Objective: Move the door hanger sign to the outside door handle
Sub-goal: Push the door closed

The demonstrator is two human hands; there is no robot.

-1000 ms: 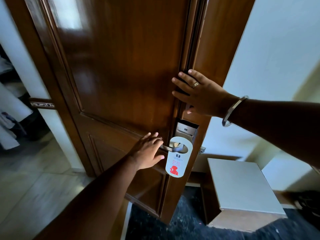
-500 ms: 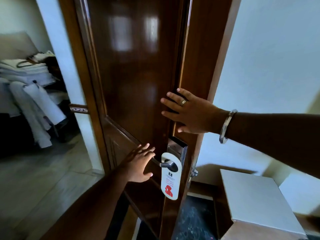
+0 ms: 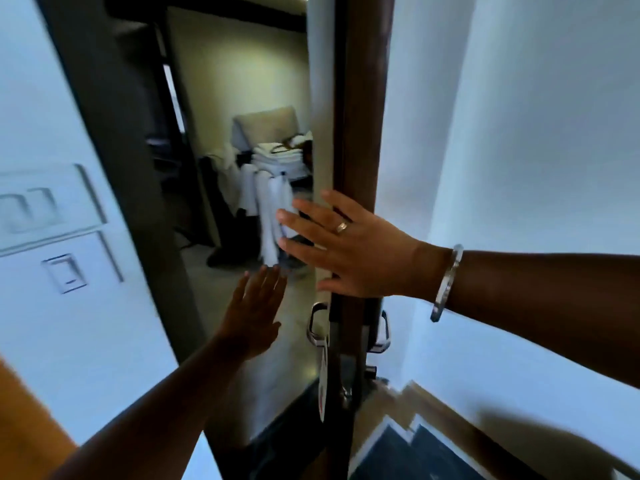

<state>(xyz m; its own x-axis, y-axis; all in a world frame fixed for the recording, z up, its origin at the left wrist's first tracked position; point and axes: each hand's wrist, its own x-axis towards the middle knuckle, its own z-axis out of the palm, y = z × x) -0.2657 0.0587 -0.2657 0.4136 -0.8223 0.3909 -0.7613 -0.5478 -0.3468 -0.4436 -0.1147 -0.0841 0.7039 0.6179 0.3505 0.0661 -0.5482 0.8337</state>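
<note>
The brown wooden door (image 3: 356,133) stands edge-on in the middle of the view. A white door hanger sign (image 3: 323,382) with red print hangs edge-on from the silver handle (image 3: 315,325) on the door's left face. A second silver handle (image 3: 382,332) sticks out on the right face. My right hand (image 3: 349,251), with a ring and a bangle, lies flat across the door's edge above the handles, fingers spread. My left hand (image 3: 254,313) hovers open left of the sign's handle, apart from it and holding nothing.
Through the doorway I see a floor (image 3: 221,299) and a chair piled with white towels (image 3: 273,168). A white wall with switch plates (image 3: 64,271) is at the left, another white wall (image 3: 519,133) at the right. Dark flooring (image 3: 398,455) lies below.
The door has swung from showing its face to edge-on, and the sign now appears as a thin strip. My left hand has drawn back from the handle; my right stays on the door edge.
</note>
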